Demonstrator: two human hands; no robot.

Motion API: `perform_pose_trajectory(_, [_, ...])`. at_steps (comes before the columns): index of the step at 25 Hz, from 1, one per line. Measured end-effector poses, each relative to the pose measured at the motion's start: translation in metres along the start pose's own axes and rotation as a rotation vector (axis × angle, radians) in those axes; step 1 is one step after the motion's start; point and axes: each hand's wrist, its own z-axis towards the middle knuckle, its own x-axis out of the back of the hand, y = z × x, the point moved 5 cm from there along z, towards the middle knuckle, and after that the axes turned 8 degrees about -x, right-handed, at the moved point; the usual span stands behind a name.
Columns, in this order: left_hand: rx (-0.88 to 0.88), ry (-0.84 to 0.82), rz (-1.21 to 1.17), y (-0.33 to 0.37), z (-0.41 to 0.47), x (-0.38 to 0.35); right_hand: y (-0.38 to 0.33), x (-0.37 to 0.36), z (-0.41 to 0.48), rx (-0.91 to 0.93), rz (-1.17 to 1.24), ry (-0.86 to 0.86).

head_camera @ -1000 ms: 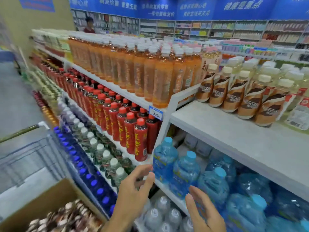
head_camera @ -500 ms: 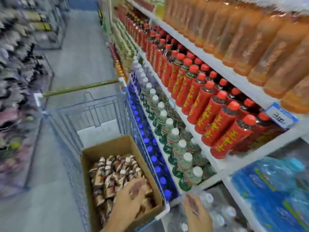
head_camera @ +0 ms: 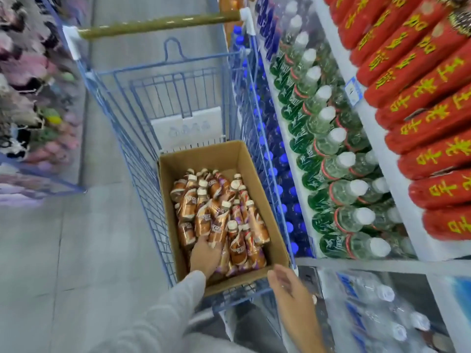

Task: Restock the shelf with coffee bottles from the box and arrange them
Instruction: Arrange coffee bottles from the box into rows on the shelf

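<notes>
- Red bottles (head_camera: pixel 420 103) on the shelf (head_camera: pixel 381 159): I read yellow Chinese characters, 王老吉.
- Coffee bottles (head_camera: pixel 219 220) in the box (head_camera: pixel 257 179): lettering looks like "NESCAFE", only partly legible.
- Price tag (head_camera: pixel 353 90): too blurred for me to read.

The left grip (head_camera: pixel 205 253) lies inside the box (head_camera: pixel 251 171), on the near end of the heap of coffee bottles (head_camera: pixel 216 212), which runs on ahead of it. The box sits in the near part of the cart (head_camera: pixel 142 149), whose handle (head_camera: pixel 158 24) crosses far ahead of both grips. The right grip (head_camera: pixel 288 286) hangs right of the left one, outside the box, at its near right corner. Further right rises the shelf (head_camera: pixel 387 169), its tiers carrying rows of bottles (head_camera: pixel 328 149) that run ahead alongside the cart. Left of the left grip, past the cart's wall, lies the floor (head_camera: pixel 76 250).
</notes>
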Motion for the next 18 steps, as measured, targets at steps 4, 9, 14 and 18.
perform_pose_trajectory(4, [0.259,-0.157,0.06,-0.034,0.054,-0.033,0.011,0.0,0.009,-0.09,-0.038,-0.043])
perform_pose_trajectory(9, [0.262,-0.028,0.085,-0.038,0.073,-0.052,0.029,0.004,0.026,-0.135,-0.103,-0.04])
perform_pose_trajectory(14, [0.196,-0.027,0.118,-0.028,0.059,-0.042,0.02,0.003,0.041,-0.134,-0.236,-0.104])
perform_pose_trajectory(18, [0.236,-0.084,-0.19,-0.021,0.037,-0.01,0.003,-0.018,0.072,-0.083,-0.288,-0.172])
